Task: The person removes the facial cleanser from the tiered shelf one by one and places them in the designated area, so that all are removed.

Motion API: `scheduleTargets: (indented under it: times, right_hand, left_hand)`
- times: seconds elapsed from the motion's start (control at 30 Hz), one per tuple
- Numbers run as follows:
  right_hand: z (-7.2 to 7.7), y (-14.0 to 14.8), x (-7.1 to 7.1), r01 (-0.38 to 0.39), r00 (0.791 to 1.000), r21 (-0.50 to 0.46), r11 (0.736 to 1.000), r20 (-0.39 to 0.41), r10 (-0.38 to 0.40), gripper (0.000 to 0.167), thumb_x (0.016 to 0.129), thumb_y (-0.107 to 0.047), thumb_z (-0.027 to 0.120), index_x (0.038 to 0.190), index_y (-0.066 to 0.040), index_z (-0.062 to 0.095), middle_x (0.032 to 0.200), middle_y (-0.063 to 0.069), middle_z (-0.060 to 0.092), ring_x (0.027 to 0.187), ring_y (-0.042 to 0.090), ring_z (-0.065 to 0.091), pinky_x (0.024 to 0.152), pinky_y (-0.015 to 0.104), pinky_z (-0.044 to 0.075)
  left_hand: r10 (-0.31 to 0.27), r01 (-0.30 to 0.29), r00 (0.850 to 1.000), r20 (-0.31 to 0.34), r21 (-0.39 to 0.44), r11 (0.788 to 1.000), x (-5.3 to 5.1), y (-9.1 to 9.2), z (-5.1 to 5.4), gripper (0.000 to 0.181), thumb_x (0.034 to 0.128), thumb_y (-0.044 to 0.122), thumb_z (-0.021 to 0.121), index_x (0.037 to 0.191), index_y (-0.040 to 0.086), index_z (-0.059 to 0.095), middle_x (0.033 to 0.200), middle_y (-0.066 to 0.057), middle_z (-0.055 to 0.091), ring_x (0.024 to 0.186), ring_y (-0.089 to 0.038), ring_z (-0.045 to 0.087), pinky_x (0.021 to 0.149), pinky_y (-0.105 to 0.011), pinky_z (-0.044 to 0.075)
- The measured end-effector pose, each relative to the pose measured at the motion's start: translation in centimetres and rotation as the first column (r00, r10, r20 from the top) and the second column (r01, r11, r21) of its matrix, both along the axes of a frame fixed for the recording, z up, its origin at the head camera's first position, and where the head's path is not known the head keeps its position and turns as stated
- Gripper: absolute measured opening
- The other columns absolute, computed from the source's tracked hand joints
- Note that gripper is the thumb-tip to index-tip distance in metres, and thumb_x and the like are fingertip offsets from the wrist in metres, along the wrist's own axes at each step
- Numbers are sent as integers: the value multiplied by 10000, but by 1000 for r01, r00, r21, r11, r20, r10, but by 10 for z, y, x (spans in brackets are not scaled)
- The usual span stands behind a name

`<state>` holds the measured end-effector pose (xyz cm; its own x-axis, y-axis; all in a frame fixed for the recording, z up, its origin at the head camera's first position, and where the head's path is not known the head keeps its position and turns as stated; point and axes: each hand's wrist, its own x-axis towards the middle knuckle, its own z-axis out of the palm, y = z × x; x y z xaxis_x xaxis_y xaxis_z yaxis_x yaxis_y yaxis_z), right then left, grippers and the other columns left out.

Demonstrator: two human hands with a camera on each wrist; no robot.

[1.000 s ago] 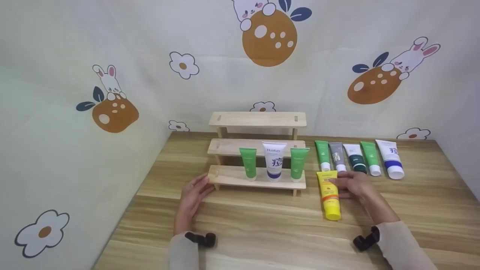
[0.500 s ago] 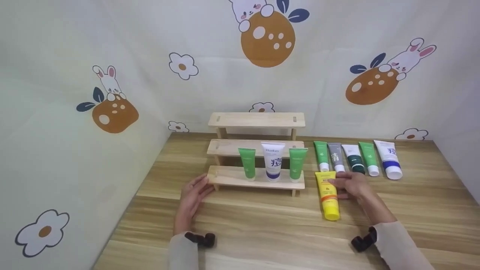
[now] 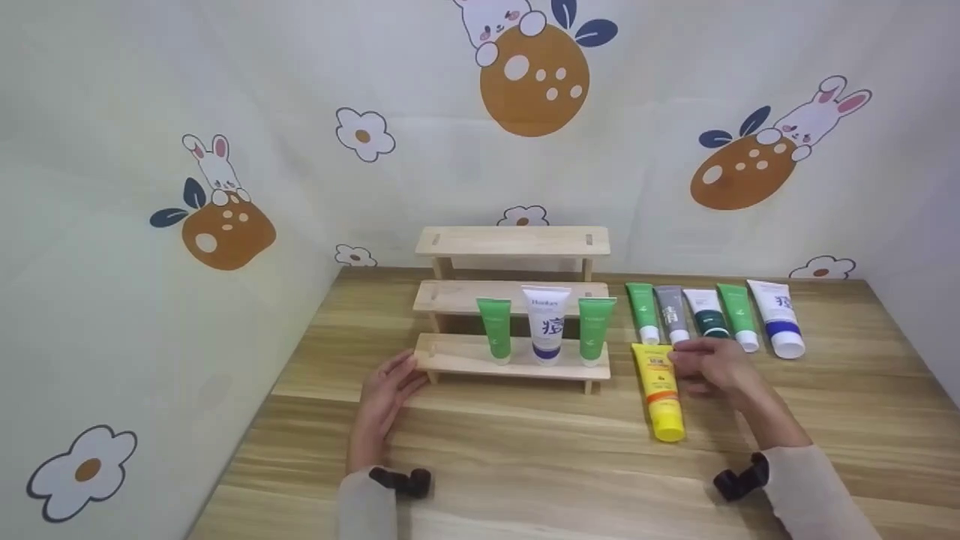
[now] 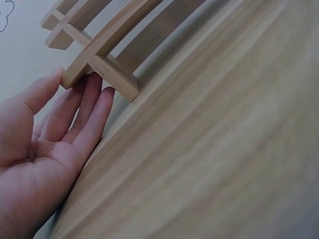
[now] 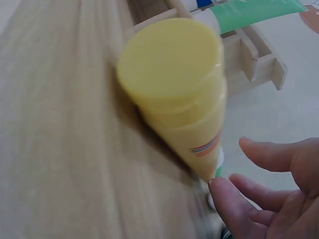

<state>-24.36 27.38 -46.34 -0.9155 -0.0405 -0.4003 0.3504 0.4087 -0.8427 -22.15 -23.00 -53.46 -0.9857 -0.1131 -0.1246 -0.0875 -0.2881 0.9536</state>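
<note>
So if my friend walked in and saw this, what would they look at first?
Probably the bright yellow tube, lying on the table to the right of the wooden stand and nearer to us than the row of five tubes. Then maybe the three tubes standing up on the stand's lowest step, or the big orange fruit with a bunny, printed high on the backdrop.

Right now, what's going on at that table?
A person's left hand holds the left end of the rack. The right hand is at the flat end of the yellow tube, which lies on the table. Three tubes stand on the lowest step; five others lie right of the rack.
</note>
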Motion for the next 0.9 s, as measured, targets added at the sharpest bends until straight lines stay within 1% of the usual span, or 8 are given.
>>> scheduleTargets:
  times: [0.07,0.13,0.27,0.4,0.53,0.7,0.8,0.9]
  right_hand:
    - [6,-1,2,-30,999,17,999,-31,31,624,943,-351,699,1425,-8,499,1341,237,600,995,170,667,839,331,635]
    - [13,-3,4,-45,997,6,999,-63,45,627,947,-375,689,1433,-26,500,1379,226,577,1039,189,673,891,345,626]
    - [28,-11,10,-64,986,-35,997,-154,58,632,954,-406,673,1432,-29,501,1371,189,594,1082,205,685,950,369,618]
    - [41,-21,15,-78,968,-58,995,-244,61,651,945,-467,660,1415,-41,516,1366,176,601,1061,114,676,933,331,623]
    - [51,-29,19,-87,946,-80,993,-320,57,620,946,-445,668,1387,-29,538,1324,151,630,1017,30,667,889,276,630]
    - [60,-37,20,-95,932,-89,991,-357,57,611,939,-457,673,1371,-43,552,1282,113,648,1001,24,669,866,250,630]
    - [66,-42,18,-101,927,-109,989,-371,54,598,932,-454,683,1360,-53,565,1234,26,668,987,27,674,863,237,627]
    - [72,-47,15,-117,915,-133,984,-400,55,567,935,-401,699,1347,-33,574,1165,-65,685,973,26,678,856,240,630]
  left_hand:
    - [-4,4,1000,2,8,1000,0,0,0,503,1010,89,581,1414,-148,399,1128,-70,672,1010,-139,692,970,-325,607]
    - [-2,2,1000,10,10,1000,0,1,0,501,1008,90,587,1411,-147,406,1134,-66,673,1008,-134,691,972,-322,607]
    - [6,-7,1000,17,12,1000,0,1,0,487,1002,91,598,1399,-138,430,1179,-84,656,1017,-139,687,974,-327,606]
    - [19,-19,1000,13,9,1000,0,1,-1,472,998,89,604,1382,-136,446,1190,-108,648,1024,-155,690,979,-350,607]
    - [25,-25,1000,8,9,1000,-2,1,-1,464,998,82,599,1373,-144,445,1185,-111,646,1016,-162,691,974,-356,609]
    - [20,-21,1000,18,12,1000,0,1,-2,485,998,91,603,1390,-142,437,1205,-99,641,1011,-153,687,969,-330,609]
    - [16,-16,1000,13,16,1000,0,1,-2,497,998,96,607,1394,-145,430,1183,-85,659,1004,-153,692,968,-320,609]
    - [19,-19,1000,6,28,999,-1,1,0,462,996,77,603,1376,-139,454,1114,-57,682,984,-154,698,955,-322,614]
